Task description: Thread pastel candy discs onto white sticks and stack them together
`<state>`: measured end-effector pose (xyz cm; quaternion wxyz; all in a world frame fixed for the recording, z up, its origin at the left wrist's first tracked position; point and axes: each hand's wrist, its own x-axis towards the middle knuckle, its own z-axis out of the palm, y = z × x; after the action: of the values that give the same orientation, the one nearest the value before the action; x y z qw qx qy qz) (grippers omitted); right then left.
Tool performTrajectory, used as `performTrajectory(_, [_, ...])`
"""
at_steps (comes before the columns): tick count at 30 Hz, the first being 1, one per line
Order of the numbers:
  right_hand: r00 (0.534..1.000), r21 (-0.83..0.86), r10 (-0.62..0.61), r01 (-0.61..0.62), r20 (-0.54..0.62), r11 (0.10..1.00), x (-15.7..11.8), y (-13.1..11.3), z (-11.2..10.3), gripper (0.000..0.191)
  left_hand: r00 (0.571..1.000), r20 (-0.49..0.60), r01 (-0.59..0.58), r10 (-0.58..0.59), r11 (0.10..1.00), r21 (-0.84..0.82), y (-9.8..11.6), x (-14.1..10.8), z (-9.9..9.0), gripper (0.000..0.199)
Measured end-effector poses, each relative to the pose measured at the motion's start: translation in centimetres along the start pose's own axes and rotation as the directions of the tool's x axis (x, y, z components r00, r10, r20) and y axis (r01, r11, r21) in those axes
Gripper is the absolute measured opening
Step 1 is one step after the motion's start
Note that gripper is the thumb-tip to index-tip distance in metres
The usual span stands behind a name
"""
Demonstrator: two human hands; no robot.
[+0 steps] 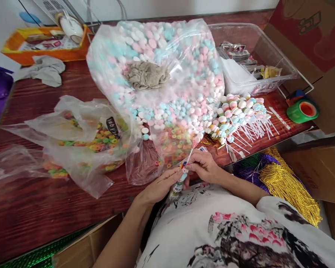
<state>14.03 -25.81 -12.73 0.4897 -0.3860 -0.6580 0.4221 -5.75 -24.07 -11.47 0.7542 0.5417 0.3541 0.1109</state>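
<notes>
Both hands meet near my lap, just off the table's front edge. My left hand (164, 183) is closed round the upper part of a small clear wrapped packet (178, 186) with pale pieces inside. Fingers of my right hand (203, 166) pinch at the packet's top, where a white stick (189, 155) points up and a small red and blue piece shows. Beyond the hands lies a large clear bag (184, 108) of pink, blue and white candies. To its right, candy sticks (237, 111) are piled with their white stick ends toward the front edge.
A bag of coloured rings (95, 137) lies at left. Behind are an orange tray (39, 56), a grey cloth (48, 70) and a clear plastic bin (257, 83). Green tape (298, 111) sits at the right edge, above gold bead strands (287, 186). A brown cloth (147, 75) rests on the candy bag.
</notes>
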Motion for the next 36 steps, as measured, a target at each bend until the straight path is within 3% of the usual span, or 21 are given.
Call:
performTrajectory(5, [0.985,-0.239,-0.12,0.086,-0.128,0.967,-0.3,1.5,1.1,0.019,0.985,-0.155,-0.047,0.078,0.98,0.193,1.1,0.0,0.7,0.036])
performTrajectory(9, [0.929,-0.6,-0.348,0.207,-0.128,0.773,-0.9,1.8,0.8,0.011,0.986,-0.162,-0.01,0.042,0.981,0.193,1.4,0.3,0.4,0.032])
performTrajectory(11, [0.913,-0.738,-0.408,0.272,-0.006,0.618,-1.1,1.1,-0.3,0.021,0.986,-0.167,0.032,-0.005,0.987,0.16,1.1,0.2,0.0,0.033])
performTrajectory(12, [0.906,-0.778,-0.408,0.337,0.115,0.53,-1.2,0.7,-0.8,0.027,0.988,-0.154,0.046,-0.028,0.992,0.12,0.8,0.1,-0.2,0.035])
performTrajectory(15, [0.82,-0.741,-0.364,0.562,0.442,0.366,-1.3,-0.3,-2.2,0.032,0.995,0.042,0.088,-0.086,0.995,-0.048,0.0,0.0,-0.6,0.04])
performTrajectory(18, [0.777,-0.689,-0.366,0.626,0.512,0.366,-1.7,-0.1,-2.4,0.017,0.953,0.279,0.128,-0.117,0.992,-0.021,-0.3,-0.2,-0.3,0.042])
performTrajectory(20, [0.807,-0.686,-0.319,0.59,0.497,0.425,-2.2,0.5,-1.9,0.01,0.96,0.257,0.054,-0.113,0.973,0.224,-0.3,-0.3,0.1,0.039])
performTrajectory(21, [0.841,-0.692,-0.272,0.541,0.468,0.479,-2.5,0.8,-1.6,0.01,0.98,0.188,-0.014,-0.064,0.921,0.39,-0.3,-0.4,0.5,0.035])
performTrajectory(23, [0.919,-0.673,-0.148,0.37,0.365,0.64,-3.2,1.1,-1.1,0.013,0.986,0.053,-0.149,0.159,0.684,0.715,-0.4,-0.5,1.3,0.027])
performTrajectory(24, [0.949,-0.633,-0.071,0.259,0.306,0.73,-3.6,1.1,-0.9,0.016,0.955,0.041,-0.196,0.294,0.522,0.83,-0.5,-0.5,1.8,0.026])
performTrajectory(26, [0.972,-0.498,0.091,0.03,0.217,0.867,-4.3,0.6,-1.0,0.025,0.872,0.121,-0.254,0.475,0.227,0.94,-0.7,-0.3,2.7,0.028])
performTrajectory(28, [0.97,-0.395,0.187,-0.112,0.156,0.912,-5.0,-0.2,-1.7,0.028,0.815,0.205,-0.285,0.542,0.067,0.956,-0.8,0.2,3.2,0.027])
performTrajectory(29, [0.975,-0.392,0.195,-0.14,0.106,0.909,-5.5,-0.7,-2.3,0.027,0.8,0.208,-0.291,0.562,0.061,0.955,-0.8,0.6,3.3,0.025])
performTrajectory(30, [0.984,-0.424,0.174,-0.145,0.031,0.894,-6.1,-1.0,-3.1,0.024,0.793,0.183,-0.295,0.581,0.104,0.95,-0.7,0.9,3.3,0.024])
performTrajectory(32, [0.986,-0.574,0.076,-0.149,-0.15,0.805,-7.3,-1.1,-5.1,0.017,0.803,0.057,-0.297,0.593,0.317,0.901,-0.6,1.6,3.1,0.024])
performTrajectory(34, [0.956,-0.75,-0.006,-0.226,-0.293,0.621,-8.3,-0.5,-7.1,0.013,0.843,-0.118,-0.276,0.525,0.61,0.743,-0.3,2.2,2.7,0.027])
performTrajectory(36, [0.935,-0.853,-0.022,-0.313,-0.354,0.418,-9.0,0.7,-8.6,0.014,0.889,-0.259,-0.22,0.378,0.848,0.482,0.0,2.5,2.6,0.03])
